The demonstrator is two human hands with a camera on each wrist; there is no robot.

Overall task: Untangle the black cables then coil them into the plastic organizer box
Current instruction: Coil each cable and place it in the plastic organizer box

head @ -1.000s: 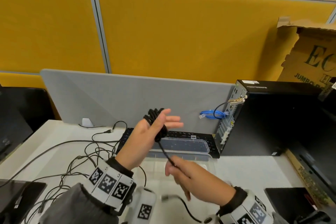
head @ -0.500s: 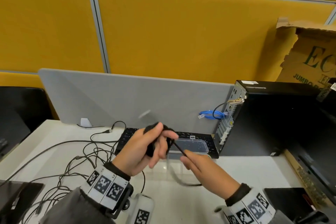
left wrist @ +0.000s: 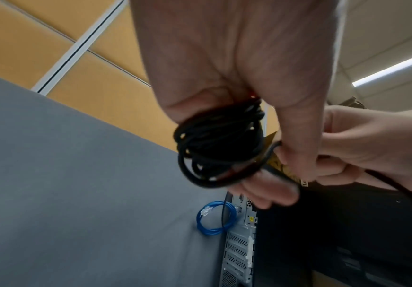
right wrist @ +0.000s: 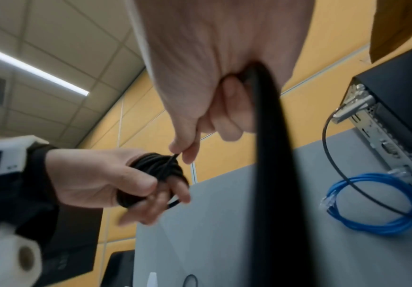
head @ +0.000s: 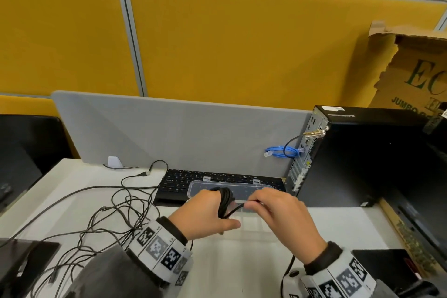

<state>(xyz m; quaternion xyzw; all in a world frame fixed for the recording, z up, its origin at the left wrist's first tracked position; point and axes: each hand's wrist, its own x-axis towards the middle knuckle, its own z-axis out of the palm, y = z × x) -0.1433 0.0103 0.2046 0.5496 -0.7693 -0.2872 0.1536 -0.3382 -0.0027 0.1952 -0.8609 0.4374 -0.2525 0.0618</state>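
Observation:
A black cable coil [head: 225, 203] is wound round the fingers of my left hand [head: 208, 210], whose thumb and fingers curl round it; the left wrist view shows the coil [left wrist: 219, 147] as several loops. My right hand [head: 278, 213] pinches the free strand close beside the coil, and the loose cable [right wrist: 271, 174] trails down past my wrist. Both hands hover above the clear plastic organizer box [head: 256, 230]; its open lid [head: 263, 188] leans on the keyboard. A tangle of thin black cables [head: 108, 213] lies on the white desk to the left.
A black keyboard [head: 174, 184] sits behind the box against a grey divider [head: 169, 133]. A black computer tower [head: 362, 157] stands at the right with a blue cable [head: 280, 152] hanging from its back. A torn cardboard box [head: 416, 68] rises behind it. Dark objects lie at both front corners.
Both hands have dropped from in front of the divider to just above the box. My left fingers have curled round the coil, and my right hand has carried the strand up beside it.

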